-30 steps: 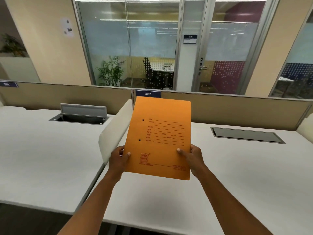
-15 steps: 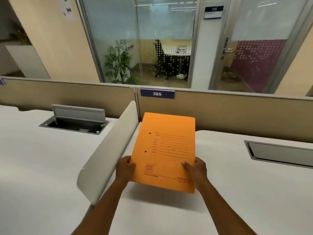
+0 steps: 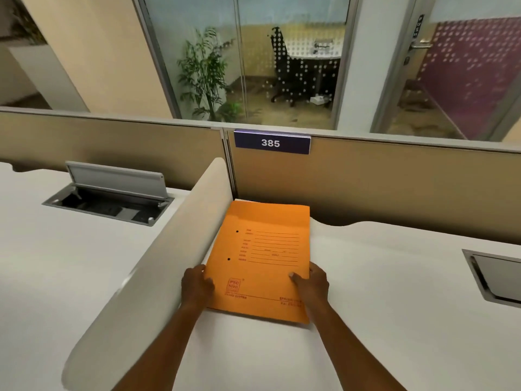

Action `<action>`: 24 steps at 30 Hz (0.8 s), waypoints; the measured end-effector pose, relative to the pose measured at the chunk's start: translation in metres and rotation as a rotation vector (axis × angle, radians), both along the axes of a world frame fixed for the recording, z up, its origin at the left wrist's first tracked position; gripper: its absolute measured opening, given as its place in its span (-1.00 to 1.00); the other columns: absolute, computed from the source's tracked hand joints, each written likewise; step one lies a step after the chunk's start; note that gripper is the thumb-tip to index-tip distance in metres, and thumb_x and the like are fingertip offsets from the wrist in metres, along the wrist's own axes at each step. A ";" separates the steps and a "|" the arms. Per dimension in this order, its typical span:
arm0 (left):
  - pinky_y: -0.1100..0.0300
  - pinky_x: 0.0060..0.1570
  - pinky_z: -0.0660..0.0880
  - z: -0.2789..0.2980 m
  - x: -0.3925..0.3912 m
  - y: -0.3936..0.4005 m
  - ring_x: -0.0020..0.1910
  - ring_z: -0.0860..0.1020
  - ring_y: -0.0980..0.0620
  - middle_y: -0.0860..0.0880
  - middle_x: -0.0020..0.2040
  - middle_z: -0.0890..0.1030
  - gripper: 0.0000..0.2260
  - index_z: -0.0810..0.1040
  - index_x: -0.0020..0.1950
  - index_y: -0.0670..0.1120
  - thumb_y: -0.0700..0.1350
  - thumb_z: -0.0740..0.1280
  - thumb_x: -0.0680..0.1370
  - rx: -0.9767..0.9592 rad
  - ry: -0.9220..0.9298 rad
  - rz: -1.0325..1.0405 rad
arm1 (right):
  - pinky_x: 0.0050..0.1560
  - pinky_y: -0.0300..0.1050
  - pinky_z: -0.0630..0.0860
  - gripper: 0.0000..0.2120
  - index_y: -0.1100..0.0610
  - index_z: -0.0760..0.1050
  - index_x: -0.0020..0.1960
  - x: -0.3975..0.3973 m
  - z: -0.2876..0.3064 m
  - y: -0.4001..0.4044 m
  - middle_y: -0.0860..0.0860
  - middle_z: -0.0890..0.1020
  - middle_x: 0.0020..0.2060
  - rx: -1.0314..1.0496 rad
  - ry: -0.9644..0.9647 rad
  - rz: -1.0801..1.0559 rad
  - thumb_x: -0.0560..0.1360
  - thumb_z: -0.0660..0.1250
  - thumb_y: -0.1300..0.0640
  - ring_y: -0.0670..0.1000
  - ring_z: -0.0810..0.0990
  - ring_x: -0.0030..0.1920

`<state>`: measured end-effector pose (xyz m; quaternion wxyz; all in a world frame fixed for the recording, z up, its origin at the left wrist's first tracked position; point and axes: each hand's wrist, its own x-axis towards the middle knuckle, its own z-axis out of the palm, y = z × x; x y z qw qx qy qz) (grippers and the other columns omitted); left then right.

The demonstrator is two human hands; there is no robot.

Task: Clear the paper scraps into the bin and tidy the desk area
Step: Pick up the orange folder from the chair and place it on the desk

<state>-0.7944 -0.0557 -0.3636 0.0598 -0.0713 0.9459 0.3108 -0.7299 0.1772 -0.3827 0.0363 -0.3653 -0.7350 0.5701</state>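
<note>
folder: orange card file folder [image 3: 263,261], printed form lines and two punch holes on the cover, lying in the far-left corner of the right-hand counter [image 3: 394,320], long left edge just beside the curved white divider [image 3: 158,263], far edge close to the tan partition [image 3: 394,187] under the "385" plate [image 3: 272,143].
contact: looks flat or nearly flat on the counter; can't tell if the near edge is fully down.
left hand: left hand [image 3: 196,285] at the near-left edge, fingers [image 3: 207,286] curled round the folder edge, gripping it.
right hand: right hand [image 3: 311,283] at the near-right edge, thumb on top of the cover, other fingers hidden below; pinching the folder, as far as I can tell.
handling: judged light, thin, semi-stiff card. Will flex if held by one corner, smooth face likely slides easily on the counter. Not fragile, but creases.
grip point: both near corners as now, or one hand mid-spine on the left edge so it doesn't fan open.
scraps/bin: none visible in view.
risk: loose sheets inside, if any, could slip out of the open right side when tilted.
other: cable hatch [image 3: 110,193] open on the left counter, second hatch [image 3: 496,275] closed at right.
</note>
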 end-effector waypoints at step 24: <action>-0.06 0.47 0.20 0.010 0.029 0.021 0.48 0.23 -0.23 -0.26 0.49 0.26 -0.47 0.18 0.52 -0.25 -0.01 0.19 0.64 -0.071 -0.021 -0.156 | 0.27 0.05 0.47 -0.53 0.18 0.40 0.40 0.004 0.024 -0.012 0.15 0.47 0.32 0.313 -0.163 0.025 0.56 0.33 0.03 0.17 0.49 0.30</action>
